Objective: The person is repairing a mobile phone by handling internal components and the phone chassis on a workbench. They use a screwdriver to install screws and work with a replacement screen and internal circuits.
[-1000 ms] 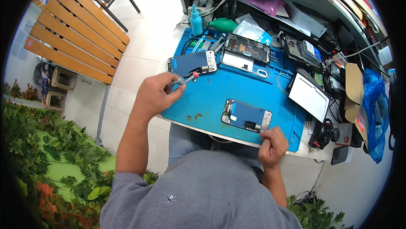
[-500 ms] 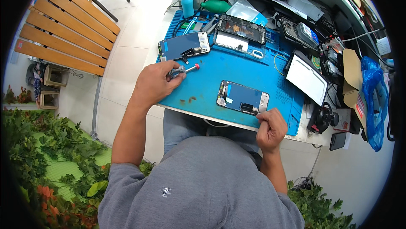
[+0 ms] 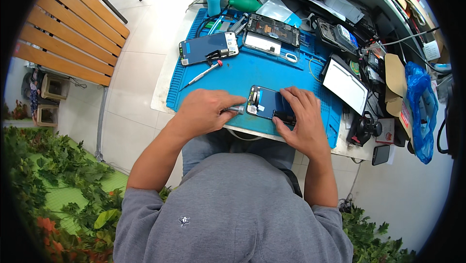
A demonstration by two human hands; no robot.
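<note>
Curled shut, my left hand (image 3: 206,112) grips a metal screwdriver (image 3: 236,109) whose tip touches the left edge of the opened phone (image 3: 270,103) on the blue mat (image 3: 242,76). Resting on that phone's right side, my right hand (image 3: 303,122) presses it down with spread fingers.

The left hand (image 3: 206,112) hides most of the metal tool (image 3: 236,109) it grips.

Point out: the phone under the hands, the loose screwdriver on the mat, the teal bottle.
phone (image 3: 268,102), head view, on its blue screen area between the hands.
screwdriver (image 3: 203,73), head view, mid-shaft, lying on the blue mat.
teal bottle (image 3: 213,1), head view, on its body at the mat's far edge.
</note>
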